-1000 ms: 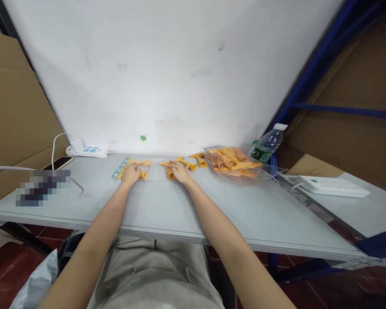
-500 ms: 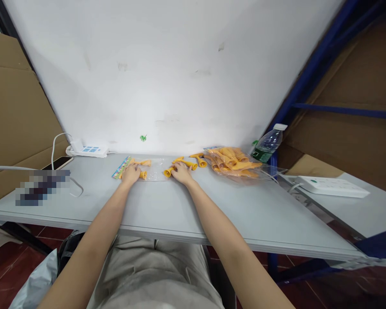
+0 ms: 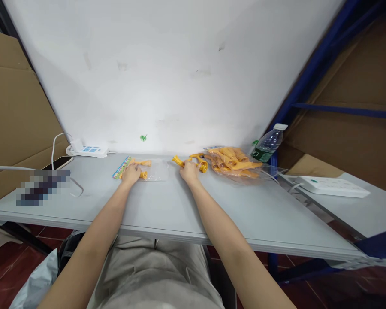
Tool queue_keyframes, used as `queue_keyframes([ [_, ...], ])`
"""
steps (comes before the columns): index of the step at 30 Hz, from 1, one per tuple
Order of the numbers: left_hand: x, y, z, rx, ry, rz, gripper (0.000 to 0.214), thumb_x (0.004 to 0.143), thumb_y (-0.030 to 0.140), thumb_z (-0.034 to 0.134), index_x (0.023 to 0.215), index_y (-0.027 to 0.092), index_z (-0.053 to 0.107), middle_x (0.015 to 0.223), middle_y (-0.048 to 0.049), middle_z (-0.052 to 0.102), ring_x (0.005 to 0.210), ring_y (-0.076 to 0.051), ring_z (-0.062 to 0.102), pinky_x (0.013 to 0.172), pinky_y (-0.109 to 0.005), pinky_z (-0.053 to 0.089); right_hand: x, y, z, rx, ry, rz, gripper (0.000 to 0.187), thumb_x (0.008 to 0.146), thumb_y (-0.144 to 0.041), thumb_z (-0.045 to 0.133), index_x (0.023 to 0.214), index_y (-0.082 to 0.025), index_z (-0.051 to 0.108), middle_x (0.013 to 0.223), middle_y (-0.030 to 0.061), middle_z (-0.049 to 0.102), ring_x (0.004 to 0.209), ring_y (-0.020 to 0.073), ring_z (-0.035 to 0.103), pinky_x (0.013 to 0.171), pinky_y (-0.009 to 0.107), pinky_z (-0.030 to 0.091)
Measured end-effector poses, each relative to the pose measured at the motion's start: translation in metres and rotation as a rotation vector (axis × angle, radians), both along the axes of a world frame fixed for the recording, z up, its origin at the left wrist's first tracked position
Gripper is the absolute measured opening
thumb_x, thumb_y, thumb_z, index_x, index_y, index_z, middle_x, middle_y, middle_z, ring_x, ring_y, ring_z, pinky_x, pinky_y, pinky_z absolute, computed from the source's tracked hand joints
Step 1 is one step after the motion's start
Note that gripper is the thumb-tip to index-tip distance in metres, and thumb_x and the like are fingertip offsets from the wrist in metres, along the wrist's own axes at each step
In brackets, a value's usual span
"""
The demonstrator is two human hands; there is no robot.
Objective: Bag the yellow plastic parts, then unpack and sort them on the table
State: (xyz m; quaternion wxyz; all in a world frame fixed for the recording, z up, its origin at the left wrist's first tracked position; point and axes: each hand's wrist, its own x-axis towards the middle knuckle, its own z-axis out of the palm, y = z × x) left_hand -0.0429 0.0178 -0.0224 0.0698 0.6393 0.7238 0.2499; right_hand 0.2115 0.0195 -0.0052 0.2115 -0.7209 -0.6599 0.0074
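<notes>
My left hand (image 3: 131, 173) is curled over the header end of a clear plastic bag (image 3: 157, 172), holding it against the table. Inside the bag lie yellow horn-shaped plastic pieces (image 3: 143, 175), partly covered by my fingers. The bag has a colourful printed header card (image 3: 122, 166). My right hand (image 3: 189, 170) is closed around a yellow horn-shaped piece (image 3: 177, 160), whose ribbed end sticks out to the upper left. Just right of that hand, more yellow horn-shaped pieces (image 3: 203, 165) lie close together, partly hidden by my fingers.
A larger clear bag full of orange-yellow pieces (image 3: 236, 162) lies at right, beside a leaning water bottle (image 3: 268, 145). A white power strip (image 3: 90, 151) and a phone (image 3: 59, 162) are at left. Another power strip (image 3: 336, 187) sits far right. A white wall stands behind the table.
My right hand has moved slightly right, away from the bag's open end, and now grips a yellow horn-shaped piece, tilted differently. My left hand stays put.
</notes>
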Motion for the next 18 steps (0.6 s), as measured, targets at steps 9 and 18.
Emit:
queue_keyframes([
  [9,0.006,-0.008,0.008,-0.027,0.1,-0.048,0.05,0.089,0.026,0.043,0.136,0.017,0.056,0.152,-0.0113,0.043,0.141,-0.028,0.039,0.116,-0.045,0.029,-0.014,-0.011,0.013,-0.075,-0.14,0.293,0.038,0.087,-0.006,0.042,0.109,-0.018,0.07,0.114,0.0126,0.068,0.112,0.0269,0.06,0.115,0.059,0.01],
  [18,0.011,-0.016,0.011,-0.1,0.092,-0.322,0.062,0.084,0.028,0.046,0.146,0.02,0.045,0.156,-0.0081,0.038,0.146,-0.026,0.029,0.119,-0.044,0.021,-0.022,-0.019,0.026,-0.095,-0.189,0.244,0.035,0.085,-0.007,0.044,0.105,-0.016,0.072,0.105,0.0135,0.073,0.104,0.0254,0.064,0.114,0.049,0.017],
])
